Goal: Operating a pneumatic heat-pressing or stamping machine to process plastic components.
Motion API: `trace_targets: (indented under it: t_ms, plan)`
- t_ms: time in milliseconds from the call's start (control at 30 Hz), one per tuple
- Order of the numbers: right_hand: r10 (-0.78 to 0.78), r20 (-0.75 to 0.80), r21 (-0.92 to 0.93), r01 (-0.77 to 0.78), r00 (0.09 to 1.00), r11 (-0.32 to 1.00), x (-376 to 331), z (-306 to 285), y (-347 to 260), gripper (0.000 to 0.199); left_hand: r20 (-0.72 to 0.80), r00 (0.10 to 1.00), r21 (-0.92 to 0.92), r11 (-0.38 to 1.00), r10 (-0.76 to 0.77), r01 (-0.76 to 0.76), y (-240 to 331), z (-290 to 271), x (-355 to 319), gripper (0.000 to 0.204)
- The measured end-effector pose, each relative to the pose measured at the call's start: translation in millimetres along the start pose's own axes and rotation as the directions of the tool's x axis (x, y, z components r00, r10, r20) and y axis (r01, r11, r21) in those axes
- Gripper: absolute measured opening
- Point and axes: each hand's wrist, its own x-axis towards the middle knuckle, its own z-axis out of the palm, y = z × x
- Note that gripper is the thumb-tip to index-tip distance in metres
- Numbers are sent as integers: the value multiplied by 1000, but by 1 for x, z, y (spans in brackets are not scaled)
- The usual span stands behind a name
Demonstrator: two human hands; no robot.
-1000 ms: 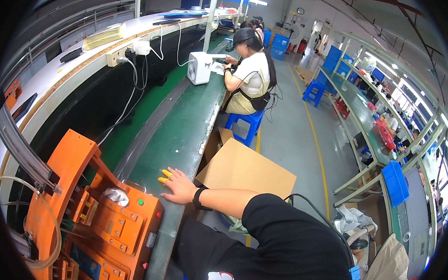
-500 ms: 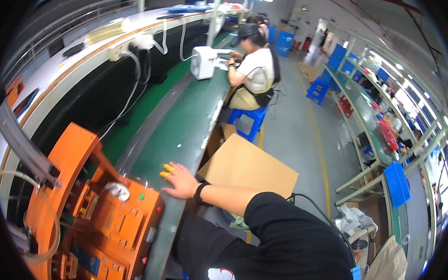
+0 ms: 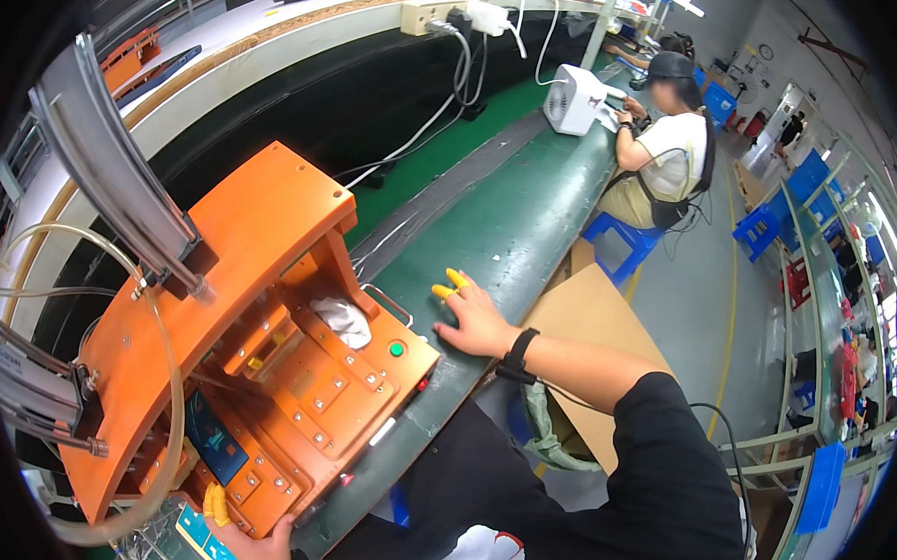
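Observation:
My right hand (image 3: 475, 321) lies palm down on the green workbench (image 3: 515, 238), fingers spread, with yellow finger cots on two fingertips and a black band round the wrist. It holds nothing. At the lower left, my left hand (image 3: 247, 543), also with yellow finger cots, is at the near corner of the orange press fixture (image 3: 272, 202), its thumb and fingers apart. A dark flat panel (image 3: 214, 438) sits in the fixture close to those fingers. A crumpled white cloth (image 3: 342, 321) lies on the fixture near the green button (image 3: 397, 350).
Metal cylinders (image 3: 114, 145) and a clear hose (image 3: 175, 398) rise from the fixture. An open cardboard box (image 3: 601, 332) stands beside the bench. Further along, a co-worker (image 3: 670, 140) sits on a blue stool (image 3: 622, 243) near a white fan (image 3: 574, 100). White cables (image 3: 415, 133) hang behind the bench.
The view has swung left and down, bringing more of the orange fixture and my left hand into sight. My right hand remains spread on the bench.

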Motion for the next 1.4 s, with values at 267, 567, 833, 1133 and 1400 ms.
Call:
trace_targets:
  t_ms: [267, 567, 833, 1133, 1400]
  plan:
    - [-49, -67, -342, 23, 997, 939, 218, 18, 35, 59, -25, 995, -24, 995, -100, 99, 25, 4, 14, 97]
    - [-207, -126, -578, 98, 970, 811, 319, 40, 38, 31, 23, 994, -51, 993, -105, 106, -18, 19, -16, 102]
    - [-421, -192, 44, 437, 886, 899, 217, -50, 20, 19, -12, 999, 12, 999, -43, 43, -26, 13, -19, 111]
    - [33, -81, 814, 47, 996, 579, -43, -198, -49, 28, -406, 845, -513, 852, -349, 106, -69, -14, -73, 30]
    - [-740, -65, 684, 570, 669, 455, -108, -203, -214, 28, -99, 968, 165, 956, -230, 244, -148, 2, -104, 54]
